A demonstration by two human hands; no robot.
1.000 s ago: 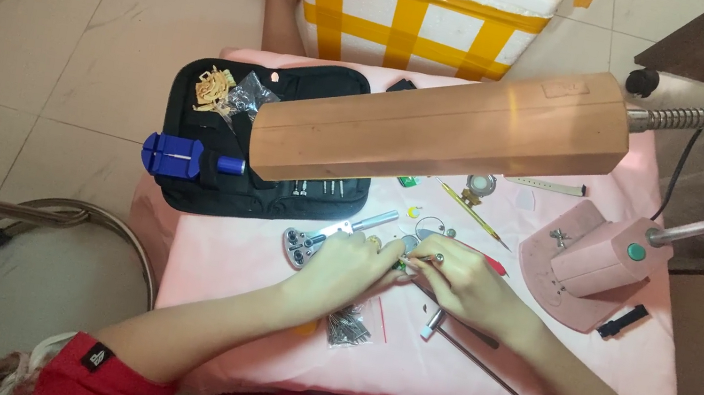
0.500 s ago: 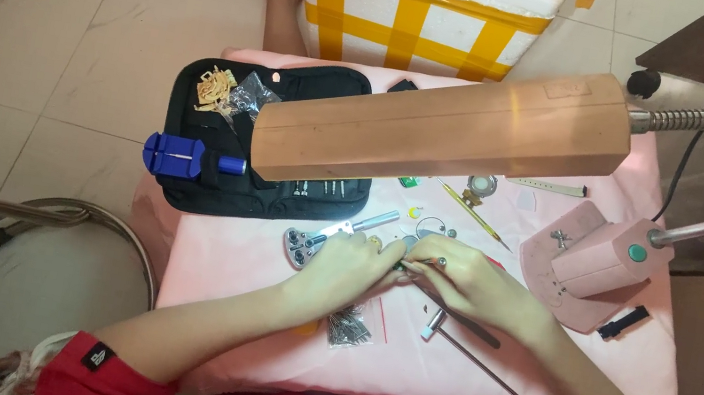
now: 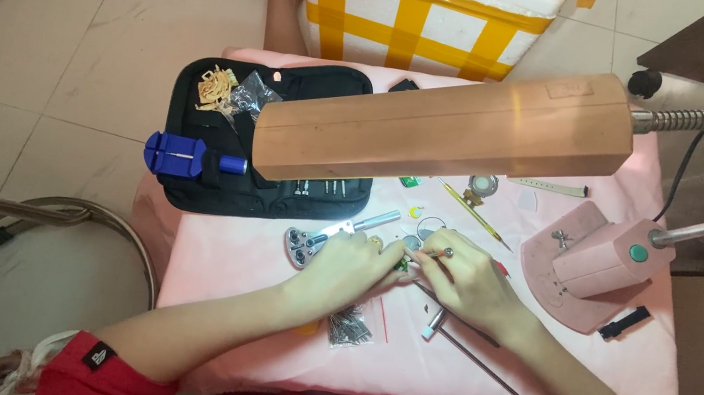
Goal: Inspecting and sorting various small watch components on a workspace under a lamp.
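Hands, both mine, over the pink cloth of the small table [image 3: 262,278], just below the long pink lamp head [image 3: 445,127], my landmark throughout.

Change: almost none against half a second ago; the hands sit in the same spot, the right one a touch more curled, so the fine work is ongoing rather than finished.

Left hand [image 3: 345,268]: fingers bent, tips meeting a small part under the lamp head; what they pinch is hidden, so I cannot tell the grip.

Right hand [image 3: 472,279]: closed around a thin tool [image 3: 433,253], its tip pointing at the same small part.

Below-left of the lamp head: silver wrench-like tool [image 3: 337,231]. Left of it: black tool case [image 3: 275,199] carrying a blue press [image 3: 187,157].

Right of it: pink lamp base [image 3: 593,266]. Above it: white foam box with yellow tape [image 3: 422,9].

Room: pale tiled floor [image 3: 69,7], round metal stool [image 3: 23,285] at the left.
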